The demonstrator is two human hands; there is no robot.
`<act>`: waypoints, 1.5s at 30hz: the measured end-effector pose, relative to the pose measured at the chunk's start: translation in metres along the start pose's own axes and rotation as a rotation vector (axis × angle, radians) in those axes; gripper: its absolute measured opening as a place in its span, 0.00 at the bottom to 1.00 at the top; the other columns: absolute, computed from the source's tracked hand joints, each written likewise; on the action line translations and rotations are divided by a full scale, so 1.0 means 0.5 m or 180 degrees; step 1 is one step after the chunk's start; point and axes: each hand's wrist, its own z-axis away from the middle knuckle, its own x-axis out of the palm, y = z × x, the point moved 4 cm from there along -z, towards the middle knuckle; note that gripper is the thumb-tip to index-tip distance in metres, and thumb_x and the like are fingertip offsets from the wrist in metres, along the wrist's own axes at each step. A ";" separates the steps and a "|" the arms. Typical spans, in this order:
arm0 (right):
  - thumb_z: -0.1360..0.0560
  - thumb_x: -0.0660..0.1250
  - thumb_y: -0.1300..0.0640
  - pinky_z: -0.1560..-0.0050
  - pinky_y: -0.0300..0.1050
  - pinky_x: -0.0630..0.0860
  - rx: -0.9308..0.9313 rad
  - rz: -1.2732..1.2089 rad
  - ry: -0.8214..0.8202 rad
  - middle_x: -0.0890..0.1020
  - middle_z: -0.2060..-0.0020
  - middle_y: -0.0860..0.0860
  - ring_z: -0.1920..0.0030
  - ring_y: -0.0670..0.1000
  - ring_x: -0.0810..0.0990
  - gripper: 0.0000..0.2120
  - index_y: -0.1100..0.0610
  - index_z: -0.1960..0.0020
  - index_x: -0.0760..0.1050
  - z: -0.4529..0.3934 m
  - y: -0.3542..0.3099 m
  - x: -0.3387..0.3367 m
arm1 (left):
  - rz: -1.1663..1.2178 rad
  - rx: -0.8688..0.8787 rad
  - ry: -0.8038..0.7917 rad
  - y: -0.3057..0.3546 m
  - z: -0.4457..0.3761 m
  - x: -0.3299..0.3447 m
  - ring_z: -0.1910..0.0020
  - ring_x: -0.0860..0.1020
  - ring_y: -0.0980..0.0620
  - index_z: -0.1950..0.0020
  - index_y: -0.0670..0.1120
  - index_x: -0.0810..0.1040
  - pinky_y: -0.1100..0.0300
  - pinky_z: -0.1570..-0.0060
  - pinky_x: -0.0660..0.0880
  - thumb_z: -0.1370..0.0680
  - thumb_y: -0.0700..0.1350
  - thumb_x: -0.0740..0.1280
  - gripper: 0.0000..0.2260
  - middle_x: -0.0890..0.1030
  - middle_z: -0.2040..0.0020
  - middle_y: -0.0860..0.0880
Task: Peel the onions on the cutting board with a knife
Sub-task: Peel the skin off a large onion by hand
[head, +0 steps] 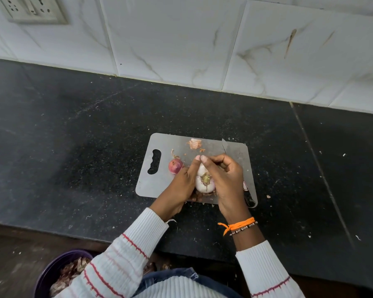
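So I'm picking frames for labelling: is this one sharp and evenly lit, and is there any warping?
Head view: the hands and onion on the board are fairly sharp; lighting is soft and even, with only faint shadows and a dull sheen on the counter; wide-angle warping bends the wall tiles and counter edge.
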 end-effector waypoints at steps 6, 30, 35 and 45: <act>0.27 0.65 0.62 0.50 0.42 0.79 0.0384 -0.0259 -0.1007 0.84 0.52 0.50 0.48 0.49 0.82 0.08 0.56 0.49 0.80 -0.014 -0.002 -0.027 | 0.0219 -0.0228 0.0031 0.000 -0.010 -0.009 0.81 0.69 0.55 0.62 0.44 0.76 0.70 0.82 0.61 0.18 0.59 0.48 0.26 0.77 0.74 0.46; 0.29 0.70 0.68 0.48 0.42 0.78 -0.0005 0.0087 -0.0849 0.83 0.48 0.51 0.45 0.51 0.81 0.14 0.52 0.48 0.79 -0.007 -0.004 -0.019 | 0.0216 -0.0054 0.0209 0.007 -0.015 -0.007 0.83 0.69 0.55 0.62 0.44 0.75 0.70 0.83 0.61 0.18 0.56 0.49 0.23 0.76 0.74 0.44; 0.28 0.71 0.65 0.53 0.40 0.79 -0.0240 0.0568 -0.0103 0.83 0.55 0.50 0.52 0.47 0.82 0.11 0.49 0.55 0.79 0.003 -0.001 0.001 | 0.0131 -0.0043 0.0354 0.005 -0.014 -0.005 0.83 0.69 0.58 0.64 0.44 0.74 0.70 0.82 0.62 0.17 0.54 0.49 0.23 0.74 0.79 0.51; 0.29 0.71 0.67 0.53 0.39 0.78 0.0056 0.0144 -0.0646 0.85 0.56 0.49 0.50 0.49 0.83 0.10 0.54 0.52 0.80 -0.008 -0.009 -0.013 | 0.0112 -0.0094 0.0224 0.006 -0.007 -0.005 0.80 0.70 0.54 0.61 0.45 0.76 0.67 0.81 0.63 0.18 0.57 0.50 0.23 0.77 0.74 0.46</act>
